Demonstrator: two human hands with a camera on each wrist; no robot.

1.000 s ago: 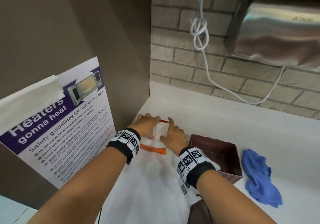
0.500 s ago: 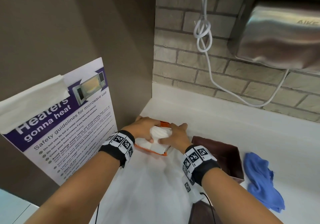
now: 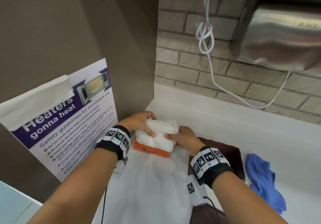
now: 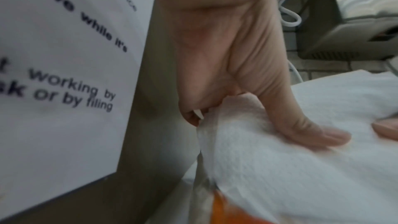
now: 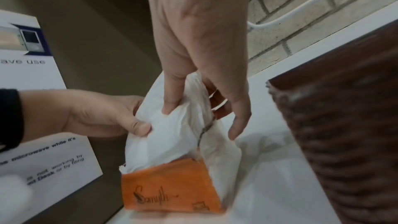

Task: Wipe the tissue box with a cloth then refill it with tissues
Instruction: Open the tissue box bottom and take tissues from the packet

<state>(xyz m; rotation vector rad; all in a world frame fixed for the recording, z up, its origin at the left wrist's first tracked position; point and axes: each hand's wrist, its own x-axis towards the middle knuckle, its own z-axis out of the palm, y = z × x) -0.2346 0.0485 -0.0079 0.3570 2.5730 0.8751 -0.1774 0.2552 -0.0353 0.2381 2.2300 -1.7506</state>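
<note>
White tissues (image 3: 159, 135) bulge from an orange packet (image 3: 150, 151) at the counter's (image 3: 225, 124) back-left corner, both hands grasping the stack. Left hand (image 3: 139, 123) and right hand (image 3: 184, 137) pinch opposite sides; a brown tissue box (image 3: 232, 157) stands just beside, blue cloth (image 3: 264, 180) near.

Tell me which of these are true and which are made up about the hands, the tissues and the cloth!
1. Both hands hold the white tissues. True.
2. The tissue packet is green. False: it is orange.
3. The blue cloth lies on the counter, in nobody's hand. True.
4. The right hand grips the brown tissue box. False: the box stands untouched beside it.
5. The left hand rests flat on the poster. False: its thumb presses the tissues.
</note>
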